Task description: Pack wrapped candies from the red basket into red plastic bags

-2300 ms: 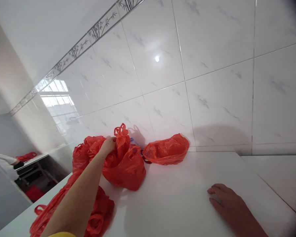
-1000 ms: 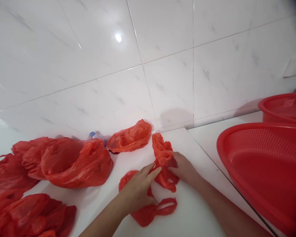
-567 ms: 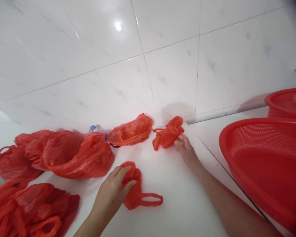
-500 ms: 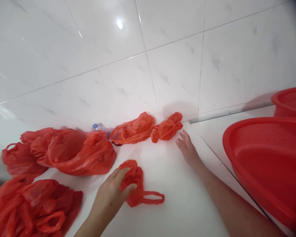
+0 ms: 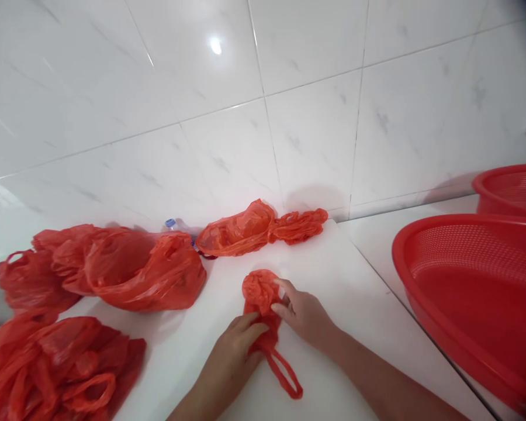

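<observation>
A crumpled red plastic bag (image 5: 260, 292) lies on the white tabletop between my hands, its loop handle (image 5: 287, 374) stretched out toward me. My left hand (image 5: 241, 345) grips the lower part of the bag, fingers closed on the gathered plastic. From the right, my right hand (image 5: 300, 307) pinches the bag's upper right edge between thumb and fingers. Behind it, against the wall, lie a bunched red bag (image 5: 300, 227) and a longer red bag (image 5: 239, 231), touching end to end.
Full-looking red bags (image 5: 149, 275) and a heap of red bags (image 5: 65, 368) fill the left side. A bottle with a blue cap (image 5: 170, 223) lies by the wall. At right stand a large red basket (image 5: 405, 263) and another red basket (image 5: 486, 196). White tiles (image 5: 311, 140) rise behind.
My right hand has come back from the bunched bag by the wall to the bag in front. My left hand and that bag have shifted right. The bunched bag now lies flatter.
</observation>
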`<state>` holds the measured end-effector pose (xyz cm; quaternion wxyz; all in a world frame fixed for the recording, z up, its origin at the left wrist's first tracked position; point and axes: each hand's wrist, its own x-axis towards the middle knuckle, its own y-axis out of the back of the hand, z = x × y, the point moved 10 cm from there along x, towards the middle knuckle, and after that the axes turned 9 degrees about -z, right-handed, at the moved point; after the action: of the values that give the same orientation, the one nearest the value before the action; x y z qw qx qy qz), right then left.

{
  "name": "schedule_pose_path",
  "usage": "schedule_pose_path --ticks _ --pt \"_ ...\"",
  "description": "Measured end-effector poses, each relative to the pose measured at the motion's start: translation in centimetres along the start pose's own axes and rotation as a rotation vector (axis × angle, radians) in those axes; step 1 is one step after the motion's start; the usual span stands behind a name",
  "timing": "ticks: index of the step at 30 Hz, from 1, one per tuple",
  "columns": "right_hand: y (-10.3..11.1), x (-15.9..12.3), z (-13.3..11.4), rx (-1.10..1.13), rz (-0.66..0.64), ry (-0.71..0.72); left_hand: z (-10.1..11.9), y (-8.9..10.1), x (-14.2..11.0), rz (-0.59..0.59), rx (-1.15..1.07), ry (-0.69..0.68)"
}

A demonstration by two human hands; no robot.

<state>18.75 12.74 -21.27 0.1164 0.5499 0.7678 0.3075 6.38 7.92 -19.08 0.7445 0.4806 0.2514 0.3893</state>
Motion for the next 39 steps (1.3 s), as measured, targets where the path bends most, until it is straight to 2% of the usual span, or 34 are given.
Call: schedule_pose_path --ticks 3,5,10,13,15,18,21,25,28,31,35,37,39 --pt "-0.1 0.1 0.0 0.01 0.012 -0.004 1.2 0.0 0.4 0.047 -0.053 -0.064" --pt "0.8 0.2 0.8 0.055 0.075 -0.026 0.8 0.3 0.3 0.109 -0.072 -0.077" --pt "4.7 0.0 4.7 0.354 0.327 -0.168 -3.3 2.4 -1.3 0.357 -0.155 -0.032" --pt "5.6 -0.5 7.7 0.653 0.425 -0.322 -5.9 3.8 -2.1 0.453 -0.239 0.093" --pt "5.8 -0.7 8.8 0.81 0.474 -0.367 -7.1 4.5 -2.5 0.49 -0.287 0.188" --pt "5.8 -0.8 9.6 0.977 0.516 -0.354 -8.3 4.9 -2.8 0.493 -0.314 0.302" --pt "5.7 -0.7 10.0 1.061 0.53 -0.321 -9.2 5.3 -3.2 0.498 -0.24 0.332" --pt "5.7 -0.6 10.0 1.103 0.528 -0.292 -9.8 7.4 -4.4 0.646 -0.146 0.336" --pt "5.7 -0.6 9.4 1.043 0.495 -0.287 -7.8 9.2 -4.6 0.733 -0.122 0.263" --pt "5.7 -0.5 8.4 0.933 0.44 -0.274 -3.4 9.7 -2.9 0.664 -0.062 0.082" --pt "5.2 -0.2 7.2 0.86 0.341 -0.238 2.3 7.5 1.3 0.429 0.127 -0.128" --pt "4.9 0.1 6.8 0.843 0.28 -0.21 3.6 6.6 3.3 0.37 0.24 -0.157" --pt "4.7 0.4 6.6 0.829 0.236 -0.188 3.8 6.0 5.4 0.327 0.308 -0.151"
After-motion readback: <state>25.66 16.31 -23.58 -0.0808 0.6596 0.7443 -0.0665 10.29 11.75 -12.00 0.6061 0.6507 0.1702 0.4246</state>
